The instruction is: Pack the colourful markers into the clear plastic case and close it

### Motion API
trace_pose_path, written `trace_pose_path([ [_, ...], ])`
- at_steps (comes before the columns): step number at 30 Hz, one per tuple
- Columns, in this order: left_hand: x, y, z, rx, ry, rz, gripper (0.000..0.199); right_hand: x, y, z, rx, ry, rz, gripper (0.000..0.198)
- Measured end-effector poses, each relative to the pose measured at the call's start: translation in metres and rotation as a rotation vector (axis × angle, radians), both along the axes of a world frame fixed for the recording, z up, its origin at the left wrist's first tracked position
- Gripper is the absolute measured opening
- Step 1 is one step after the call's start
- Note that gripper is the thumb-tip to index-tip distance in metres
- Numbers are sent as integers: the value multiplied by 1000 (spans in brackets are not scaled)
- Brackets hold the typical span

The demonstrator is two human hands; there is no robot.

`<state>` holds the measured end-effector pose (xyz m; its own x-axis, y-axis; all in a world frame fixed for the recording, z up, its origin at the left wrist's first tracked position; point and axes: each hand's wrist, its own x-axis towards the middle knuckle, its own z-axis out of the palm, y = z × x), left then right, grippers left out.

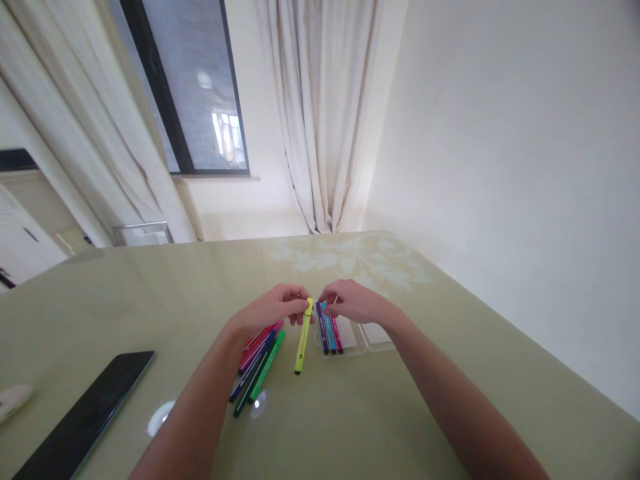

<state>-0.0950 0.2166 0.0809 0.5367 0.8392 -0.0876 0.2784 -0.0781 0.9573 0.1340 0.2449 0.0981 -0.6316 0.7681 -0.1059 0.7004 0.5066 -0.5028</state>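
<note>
A yellow marker is pinched near its capped end by my left hand, its dark tip pointing toward me. Just right of it lies an open clear plastic case, holding a dark blue marker, a light blue marker and a pink marker side by side. My right hand is over the case, with bent fingers at the far ends of these markers; whether it grips one is hidden. Under and in front of my left wrist is a loose pile of red, purple, blue and green markers.
A black tablet or phone lies at the left on the glossy table. Partly visible at the left edge is a white object. A white wall runs along the table's right side; curtains hang beyond its far edge.
</note>
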Motion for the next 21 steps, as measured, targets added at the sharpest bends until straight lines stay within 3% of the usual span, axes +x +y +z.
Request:
trace_pose_path([
  [3, 11, 2, -3, 40, -166, 132, 29, 6, -2, 9, -264, 285, 138, 35],
  [5, 20, 4, -6, 45, -228, 203, 31, 8, -2, 9, -352, 367, 160, 42],
  [8, 31, 6, -12, 40, -276, 261, 34, 7, 1, 2, -293, 384, 12, 50],
  [11, 39, 10, -20, 84, -255, 278, 34, 8, 6, -5, -213, 337, -75, 45],
  [16, 41, 14, -37, 314, 82, 277, 32, 16, 14, -11, -163, 155, -164, 45],
  [21, 43, 8, -45, 522, 436, -22, 43, 21, 23, -24, -211, -2, -218, 32],
])
